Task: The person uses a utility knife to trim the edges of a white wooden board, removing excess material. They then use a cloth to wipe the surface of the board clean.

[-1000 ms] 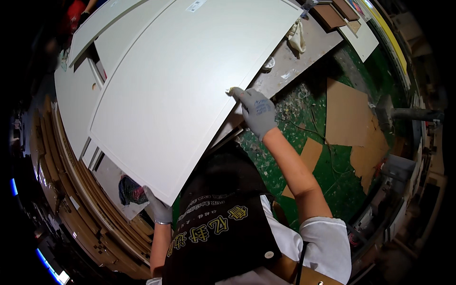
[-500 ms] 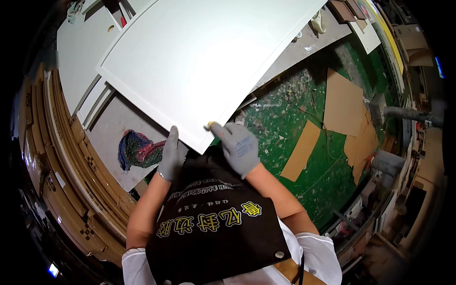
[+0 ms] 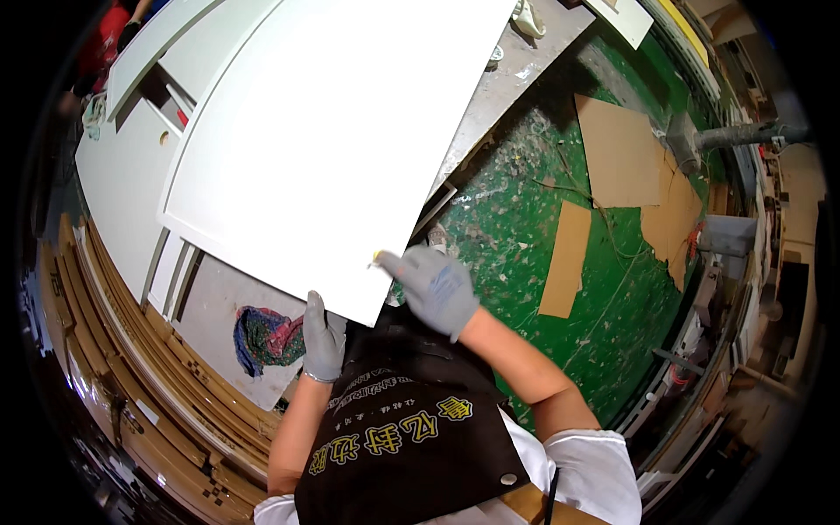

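A large white panel (image 3: 297, 157) with a raised border slants across the upper middle, its near corner close to my dark apron (image 3: 411, 411). My left hand (image 3: 324, 343), in a grey glove, grips the panel's near left edge, thumb uppermost; its other fingers are partly hidden. In a matching glove, my right hand (image 3: 434, 287) is closed at the panel's right edge beside that corner. A small yellow piece (image 3: 377, 255) pokes out at its fingertips against the white surface; the rest of it is covered by the glove, so its kind is unclear.
A crumpled patterned cloth (image 3: 262, 337) lies on the grey surface left of my hand. Long brown-edged boards (image 3: 157, 341) are stacked at the left. Cardboard pieces (image 3: 564, 258) lie on the green floor (image 3: 516, 201). At top left is another person's red clothing (image 3: 101, 44).
The view has shifted, so the panel's near corner sits lower in the picture. My right hand and the yellow piece are slightly farther from that corner; my left hand stays on the edge.
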{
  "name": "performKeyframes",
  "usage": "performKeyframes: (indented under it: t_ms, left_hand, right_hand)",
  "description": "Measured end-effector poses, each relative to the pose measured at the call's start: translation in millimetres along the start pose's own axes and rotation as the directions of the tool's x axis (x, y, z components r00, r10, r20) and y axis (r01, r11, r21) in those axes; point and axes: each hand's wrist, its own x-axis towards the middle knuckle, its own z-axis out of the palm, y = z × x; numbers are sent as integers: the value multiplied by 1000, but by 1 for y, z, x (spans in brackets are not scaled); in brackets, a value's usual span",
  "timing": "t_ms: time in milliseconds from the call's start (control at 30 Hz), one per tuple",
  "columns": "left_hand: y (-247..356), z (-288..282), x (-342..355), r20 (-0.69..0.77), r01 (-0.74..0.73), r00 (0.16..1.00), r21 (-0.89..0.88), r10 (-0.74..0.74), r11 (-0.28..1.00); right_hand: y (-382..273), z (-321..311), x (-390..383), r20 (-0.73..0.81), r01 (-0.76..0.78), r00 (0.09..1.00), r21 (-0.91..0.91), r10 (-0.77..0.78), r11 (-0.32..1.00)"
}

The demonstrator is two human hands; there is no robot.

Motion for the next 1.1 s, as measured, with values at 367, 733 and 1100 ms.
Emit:
performKeyframes:
  t_ms: [367,733,1100]
  left_hand:
    - [-18,-40,-8,-48,-165,971,570,233,805]
    - [-28,-37,-22,-383,-130,902,201,200,971]
    - [-43,-18,-7,-177,9,829,953,530,304]
  right_hand:
    - [237,-63,171,-415,-263,873,38,255,964]
    - [489,-82,329,-615,-242,510,569,602,786]
    - [554,-114,400,-646,-337,450,517,617,787]
